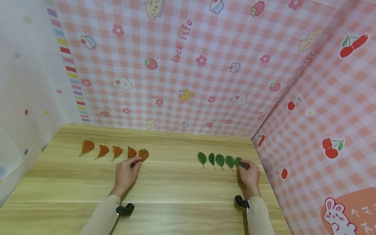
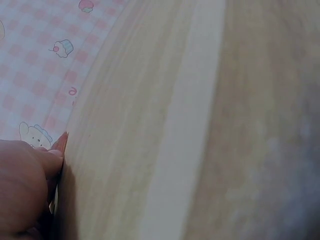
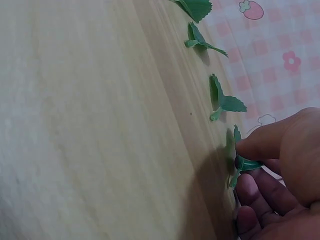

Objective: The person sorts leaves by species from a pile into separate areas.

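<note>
Several orange-red leaves lie in a row on the left of the wooden table, an outer one at the far left. At this row's right end my left hand pinches an orange leaf near its lower edge. In the left wrist view only the tip of that leaf shows past the fingers. A second row, of green leaves with toothed edges, lies on the right, one leaf in its middle. My right hand pinches the rightmost green leaf between thumb and fingers, down at the tabletop.
The wooden table has bare surface between the two rows and in front of them. A pink checked cloth hangs behind it, another cloth stands close along the right edge, and a white dotted cloth hangs at left.
</note>
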